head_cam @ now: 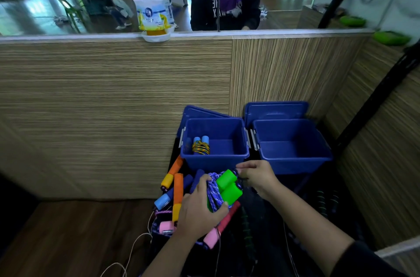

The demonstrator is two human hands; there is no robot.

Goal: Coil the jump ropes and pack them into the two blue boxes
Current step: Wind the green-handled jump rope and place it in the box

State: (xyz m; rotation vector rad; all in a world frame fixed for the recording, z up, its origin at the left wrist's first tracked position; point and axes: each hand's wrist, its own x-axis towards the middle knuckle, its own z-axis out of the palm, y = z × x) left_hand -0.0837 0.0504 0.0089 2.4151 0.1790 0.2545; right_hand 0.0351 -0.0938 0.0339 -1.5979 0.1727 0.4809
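Left hand (201, 210) clutches purple rope coil (213, 192) with green handles (228, 187); right hand (256, 176) pinches loose end (slack grip, coil springs apart before left box (238, 156)).

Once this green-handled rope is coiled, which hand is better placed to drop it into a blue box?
Probably the left hand: it grips the purple rope coil and green handles, while the right hand only pinches the cord end. The left blue box lies just ahead.

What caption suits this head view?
Both hands, left and right, coil a green-handled jump rope before two blue boxes.
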